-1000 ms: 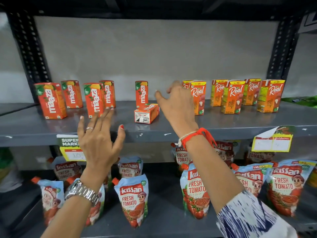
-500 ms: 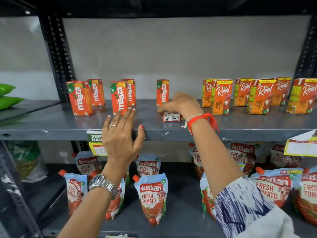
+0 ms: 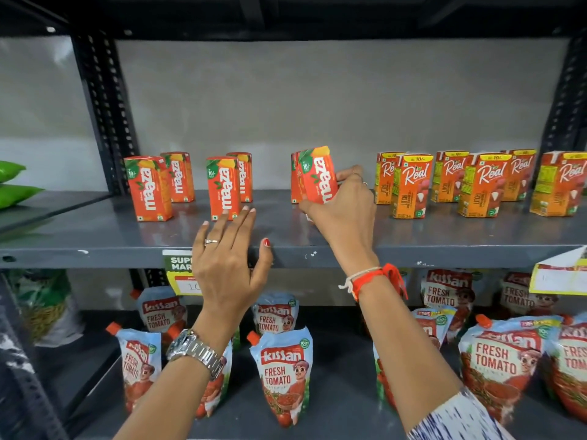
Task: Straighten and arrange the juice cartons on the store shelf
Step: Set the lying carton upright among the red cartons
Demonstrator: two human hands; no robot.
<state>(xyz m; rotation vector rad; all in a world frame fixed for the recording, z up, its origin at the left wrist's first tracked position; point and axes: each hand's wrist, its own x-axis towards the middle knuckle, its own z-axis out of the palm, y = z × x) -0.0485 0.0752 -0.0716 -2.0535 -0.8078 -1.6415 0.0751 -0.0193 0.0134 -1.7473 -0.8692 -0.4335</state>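
My right hand (image 3: pixel 344 211) grips an orange Maaza carton (image 3: pixel 317 175), holding it nearly upright and slightly tilted, just in front of another standing Maaza carton (image 3: pixel 294 182) at the middle of the grey shelf (image 3: pixel 95 239). Several more Maaza cartons stand to the left in two pairs (image 3: pixel 148 188) (image 3: pixel 223 188). Real litchi cartons (image 3: pixel 409 185) stand in a loose row at the right. My left hand (image 3: pixel 227 265) hovers open over the shelf's front edge, fingertips close to the Maaza carton in the second pair.
Kissan tomato pouches (image 3: pixel 281 373) fill the lower shelf. Price tags (image 3: pixel 178 274) hang on the shelf lip, another tag (image 3: pixel 559 277) at right. Black uprights (image 3: pixel 104 115) frame the bay. Green packets (image 3: pixel 12 185) lie on the neighbouring shelf at left.
My right hand closed on the carton that lay flat on the shelf and lifted it to near upright. My left hand stayed hovering at the shelf edge.
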